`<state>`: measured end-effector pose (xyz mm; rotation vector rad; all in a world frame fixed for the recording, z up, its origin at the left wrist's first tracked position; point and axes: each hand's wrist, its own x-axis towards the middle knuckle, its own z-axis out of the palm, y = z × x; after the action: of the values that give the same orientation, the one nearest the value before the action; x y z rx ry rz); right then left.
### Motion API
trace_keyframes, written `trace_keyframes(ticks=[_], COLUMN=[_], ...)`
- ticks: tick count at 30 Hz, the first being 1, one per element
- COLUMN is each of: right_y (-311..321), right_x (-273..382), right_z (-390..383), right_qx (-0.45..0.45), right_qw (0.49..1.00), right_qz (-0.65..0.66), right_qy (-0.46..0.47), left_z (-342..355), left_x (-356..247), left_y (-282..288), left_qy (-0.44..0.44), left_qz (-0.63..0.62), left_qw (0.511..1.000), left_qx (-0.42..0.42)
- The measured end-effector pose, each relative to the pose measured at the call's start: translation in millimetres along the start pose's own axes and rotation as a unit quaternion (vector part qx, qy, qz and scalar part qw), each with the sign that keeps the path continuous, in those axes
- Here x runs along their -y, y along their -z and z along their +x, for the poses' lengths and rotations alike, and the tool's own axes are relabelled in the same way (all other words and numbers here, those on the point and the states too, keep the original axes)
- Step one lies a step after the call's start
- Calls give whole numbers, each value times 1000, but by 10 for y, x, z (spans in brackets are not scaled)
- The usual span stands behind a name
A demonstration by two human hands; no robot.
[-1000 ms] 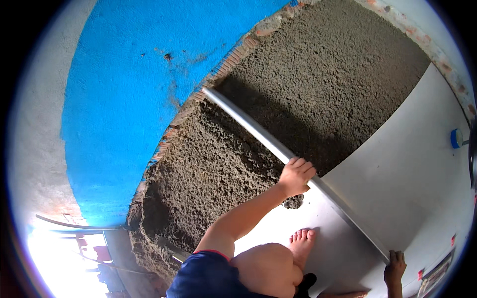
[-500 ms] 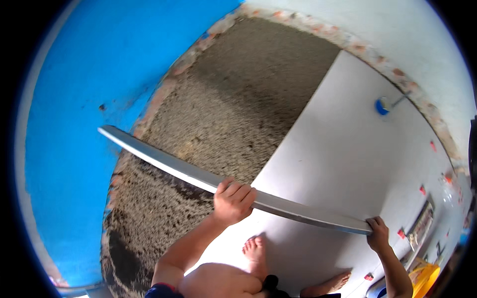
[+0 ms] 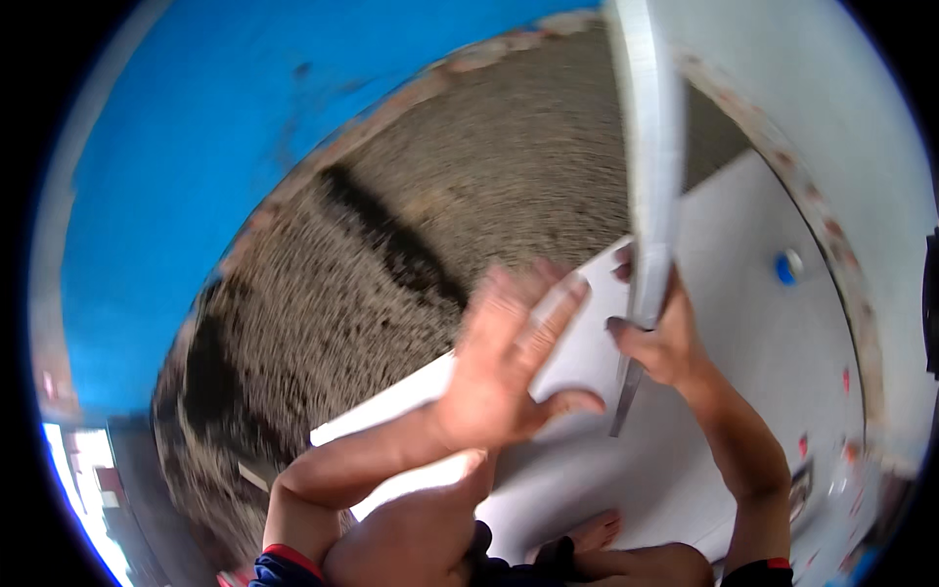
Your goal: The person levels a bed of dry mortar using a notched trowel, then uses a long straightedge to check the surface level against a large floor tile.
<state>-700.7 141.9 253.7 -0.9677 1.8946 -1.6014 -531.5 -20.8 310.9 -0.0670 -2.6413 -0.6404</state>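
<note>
Right hand is clamped round the lower end of a long metal straightedge held near upright, while left hand is spread open just beside it, gripping nothing, with rough grey mortar seen behind both and white tile beneath.

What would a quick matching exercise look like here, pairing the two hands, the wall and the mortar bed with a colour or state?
Things:
1. left hand
2. right hand
3. wall
4. mortar bed

Colour or state:
A. rough and grey
B. grips the long metal straightedge
C. painted blue
D. open, fingers spread, holding nothing

Pairs: 1-D, 2-B, 3-C, 4-A
</note>
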Motion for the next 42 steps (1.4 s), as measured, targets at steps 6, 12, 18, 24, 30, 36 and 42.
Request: trace_keyframes(ticks=[6,12,18,24,30,36,42], right_y=[-1104,-1578,-1092,-1919,-2658,-3209,-3920], right_x=[571,1301,891,-636,-895,-914,-868], right_z=[173,232,880,-123,-926,-988,-510], right_qx=[63,114,69,36,-15,-8,66], right_qw=[967,928,902,803,714,738,840], right_qz=[230,342,384,253,160,113,42], right_qy=[95,92,-183,-539,-681,-665,-537], left_z=[-1399,-2480,-4202,-5548,-6368,-6819,-6891], left_x=[10,71,-45,-435,-371,-304,-446], left_y=[-66,27,309,527,640,613,456], left_qy=[241,316,421,504,602,608,661], left_qz=[-39,-57,-40,-8,-34,-28,5], left_qw=[963,946,906,859,791,787,748], left_qx=[112,-51,14,88,101,98,62])
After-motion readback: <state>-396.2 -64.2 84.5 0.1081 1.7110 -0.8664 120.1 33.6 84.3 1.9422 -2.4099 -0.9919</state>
